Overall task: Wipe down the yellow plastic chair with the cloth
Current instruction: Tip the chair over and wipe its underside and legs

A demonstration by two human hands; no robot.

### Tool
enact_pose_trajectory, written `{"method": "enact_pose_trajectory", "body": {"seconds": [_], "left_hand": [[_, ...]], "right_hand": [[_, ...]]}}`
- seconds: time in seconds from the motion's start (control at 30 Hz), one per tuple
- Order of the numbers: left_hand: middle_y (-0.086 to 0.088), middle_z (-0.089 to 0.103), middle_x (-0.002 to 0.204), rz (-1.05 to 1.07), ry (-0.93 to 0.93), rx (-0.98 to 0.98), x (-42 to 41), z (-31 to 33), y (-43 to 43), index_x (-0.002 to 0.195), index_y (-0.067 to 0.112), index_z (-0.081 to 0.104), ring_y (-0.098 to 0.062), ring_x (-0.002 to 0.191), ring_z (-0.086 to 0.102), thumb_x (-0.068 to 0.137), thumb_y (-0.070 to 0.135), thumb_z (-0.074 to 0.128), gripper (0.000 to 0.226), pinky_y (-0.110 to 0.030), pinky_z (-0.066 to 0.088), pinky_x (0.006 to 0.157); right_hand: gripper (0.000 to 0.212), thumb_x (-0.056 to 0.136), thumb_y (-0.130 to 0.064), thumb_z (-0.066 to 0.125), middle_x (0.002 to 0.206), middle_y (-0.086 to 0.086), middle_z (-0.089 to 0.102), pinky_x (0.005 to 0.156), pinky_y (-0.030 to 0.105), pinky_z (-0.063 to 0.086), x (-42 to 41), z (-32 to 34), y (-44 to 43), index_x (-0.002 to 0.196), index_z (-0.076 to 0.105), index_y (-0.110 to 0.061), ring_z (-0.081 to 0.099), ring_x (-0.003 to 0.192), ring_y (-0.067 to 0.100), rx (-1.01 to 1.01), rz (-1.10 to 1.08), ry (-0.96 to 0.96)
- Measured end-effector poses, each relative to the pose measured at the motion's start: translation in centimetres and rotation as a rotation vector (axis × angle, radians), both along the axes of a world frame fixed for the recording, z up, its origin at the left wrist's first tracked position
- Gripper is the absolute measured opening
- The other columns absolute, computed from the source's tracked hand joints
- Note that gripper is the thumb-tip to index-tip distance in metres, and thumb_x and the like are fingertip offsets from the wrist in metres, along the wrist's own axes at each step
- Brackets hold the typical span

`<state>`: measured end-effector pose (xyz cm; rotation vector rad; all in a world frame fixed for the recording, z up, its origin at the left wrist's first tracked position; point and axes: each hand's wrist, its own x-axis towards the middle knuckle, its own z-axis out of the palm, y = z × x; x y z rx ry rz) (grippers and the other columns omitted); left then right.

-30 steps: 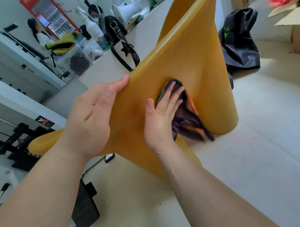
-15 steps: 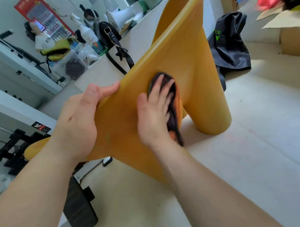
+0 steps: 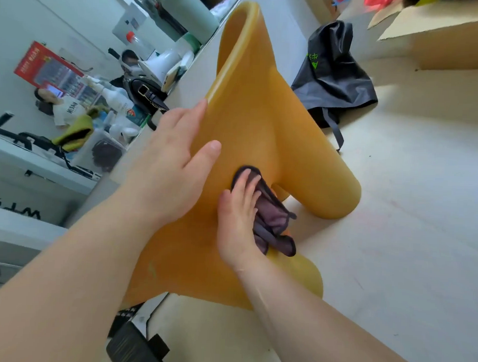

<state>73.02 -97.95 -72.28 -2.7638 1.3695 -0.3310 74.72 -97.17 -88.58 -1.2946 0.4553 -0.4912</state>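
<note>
While the left hand (image 3: 173, 162) gripped the tilted chair (image 3: 262, 114) by its ten o'clock edge, the right hand (image 3: 236, 216) pressed the cloth (image 3: 274, 220) flat-fingered at centre. If that pressure eased, its loose folds would likely slip off.

One chair (image 3: 262, 114), one cloth (image 3: 274, 222), two hands (image 3: 173, 173) (image 3: 237, 221).

Bare floor (image 3: 420, 227) lies open right of the chair (image 3: 262, 114); black bag (image 3: 333, 75) crowds behind

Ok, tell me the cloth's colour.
Dark purple-grey cloth with a darker trim, seen best in the head view.
</note>
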Motion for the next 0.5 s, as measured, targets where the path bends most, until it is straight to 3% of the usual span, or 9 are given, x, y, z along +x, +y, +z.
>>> {"method": "enact_pose_trajectory", "body": {"seconds": [0.07,0.17,0.3,0.37,0.43,0.5], "left_hand": [[0.017,0.037,0.149,0.002,0.083,-0.097,0.7,0.6,-0.8,0.157,0.026,0.03,0.017,0.126,0.029,0.107,0.034,0.04,0.052,0.005,0.018,0.095],[0.019,0.047,0.142,-0.019,0.101,-0.18,1.7,1.1,-1.5,0.15,0.026,0.045,0.018,0.122,0.04,0.107,0.034,0.038,0.045,-0.001,0.028,0.098],[0.012,0.053,0.131,-0.069,0.082,-0.234,1.9,0.0,-1.6,0.145,0.018,0.052,0.021,0.116,0.043,0.104,0.03,0.039,0.045,0.001,0.029,0.095],[0.01,0.053,0.133,-0.078,0.103,-0.237,2.1,-0.3,-1.4,0.145,0.016,0.051,0.016,0.12,0.044,0.101,0.03,0.038,0.048,0.0,0.03,0.097],[0.012,0.053,0.135,-0.043,0.183,-0.275,2.0,0.0,-1.3,0.144,0.019,0.053,0.013,0.123,0.044,0.099,0.031,0.034,0.05,-0.001,0.032,0.097],[0.016,0.052,0.136,-0.015,0.244,-0.303,1.9,0.3,-1.3,0.144,0.022,0.053,0.013,0.125,0.043,0.098,0.031,0.031,0.052,-0.003,0.032,0.099]], "right_hand": [[0.087,0.081,-0.07,-0.003,0.167,-0.007,-0.027,0.121,0.052,-0.008,-0.4,2.4,-1.5,0.161,-0.008,-0.035,-0.023,0.154,0.023,-0.033,-0.068,-0.148],[0.079,0.085,-0.082,0.003,0.166,-0.02,-0.023,0.118,0.056,-0.015,-0.2,4.7,-5.4,0.156,-0.01,-0.051,-0.024,0.153,0.017,0.077,-0.105,-0.244],[0.086,0.086,-0.08,-0.005,0.169,-0.011,-0.019,0.122,0.06,-0.008,2.8,0.4,-7.6,0.161,0.001,-0.04,-0.017,0.156,0.025,0.162,-0.114,-0.083],[0.066,0.099,-0.069,0.009,0.169,-0.012,-0.017,0.124,0.053,-0.001,2.7,-2.3,-6.6,0.16,0.003,-0.044,-0.01,0.157,0.025,0.426,-0.065,-0.03],[0.063,0.102,-0.066,0.021,0.169,-0.016,-0.015,0.122,0.045,0.001,1.4,-3.3,-5.0,0.158,-0.003,-0.049,-0.005,0.157,0.019,0.646,0.04,0.003],[0.068,0.099,-0.07,0.021,0.168,-0.017,-0.017,0.122,0.041,0.0,0.2,-2.5,-3.9,0.157,-0.008,-0.048,-0.008,0.157,0.018,0.639,0.08,0.008]]}}
